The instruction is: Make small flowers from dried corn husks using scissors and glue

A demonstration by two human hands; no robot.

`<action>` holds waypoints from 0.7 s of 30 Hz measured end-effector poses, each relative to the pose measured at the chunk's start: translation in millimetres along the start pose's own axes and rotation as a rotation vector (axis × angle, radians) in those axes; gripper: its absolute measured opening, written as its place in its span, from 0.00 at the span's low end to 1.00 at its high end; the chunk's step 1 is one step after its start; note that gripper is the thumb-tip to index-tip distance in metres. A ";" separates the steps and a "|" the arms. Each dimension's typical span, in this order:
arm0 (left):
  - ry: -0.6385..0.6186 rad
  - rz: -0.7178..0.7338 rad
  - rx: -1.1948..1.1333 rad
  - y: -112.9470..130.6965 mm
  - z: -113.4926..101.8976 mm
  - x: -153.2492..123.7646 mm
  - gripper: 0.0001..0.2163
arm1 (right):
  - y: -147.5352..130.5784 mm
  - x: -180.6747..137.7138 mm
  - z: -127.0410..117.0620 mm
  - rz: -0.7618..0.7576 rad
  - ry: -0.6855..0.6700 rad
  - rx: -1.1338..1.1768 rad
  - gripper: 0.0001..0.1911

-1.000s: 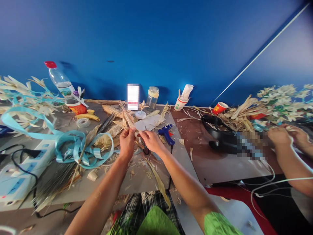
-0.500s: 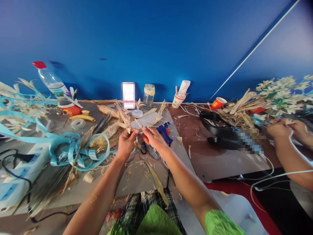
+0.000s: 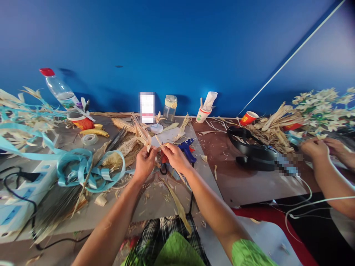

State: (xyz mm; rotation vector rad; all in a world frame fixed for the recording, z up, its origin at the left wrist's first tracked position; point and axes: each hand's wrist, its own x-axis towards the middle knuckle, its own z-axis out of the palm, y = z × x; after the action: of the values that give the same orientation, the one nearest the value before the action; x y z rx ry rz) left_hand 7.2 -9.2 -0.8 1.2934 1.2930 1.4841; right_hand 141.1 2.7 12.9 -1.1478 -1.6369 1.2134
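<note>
Over the middle of the littered table, my left hand is closed in a pinch. What its fingertips hold is too small to make out. Just beyond it are pale dried corn husks; I cannot tell whether they touch the fingers. My right hand, close beside the left, pinches a thin pale strip that sticks out past the fingertips. A blue glue gun lies just right of it. Black-handled scissors, partly hidden, lie below and between both hands.
Looped blue ribbon and a white power strip are at left. Behind stand a phone, a jar and a paper cup. A black headset lies at right, near a co-worker's hands.
The view has shifted slightly. My hands have drawn a little further apart, with the right still pinching the thin strip.
</note>
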 end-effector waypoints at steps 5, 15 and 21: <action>0.006 0.023 0.113 0.5 0.3 0.4 0.11 | 3.0 1.0 -1.0 -0.041 0.005 -0.035 0.19; -0.077 0.089 0.108 1.6 0.8 -3.2 0.14 | -1.5 -2.1 -0.1 -0.029 0.086 -0.131 0.27; -0.167 0.115 -0.009 -0.3 0.9 -4.4 0.15 | -4.4 -2.9 -2.9 0.165 -0.086 0.258 0.27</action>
State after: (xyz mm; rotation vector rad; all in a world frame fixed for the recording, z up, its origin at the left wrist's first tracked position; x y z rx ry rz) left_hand 8.9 -13.2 -2.0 1.4744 1.1193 1.4246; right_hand 143.6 0.2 17.7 -1.0956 -1.4177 1.5491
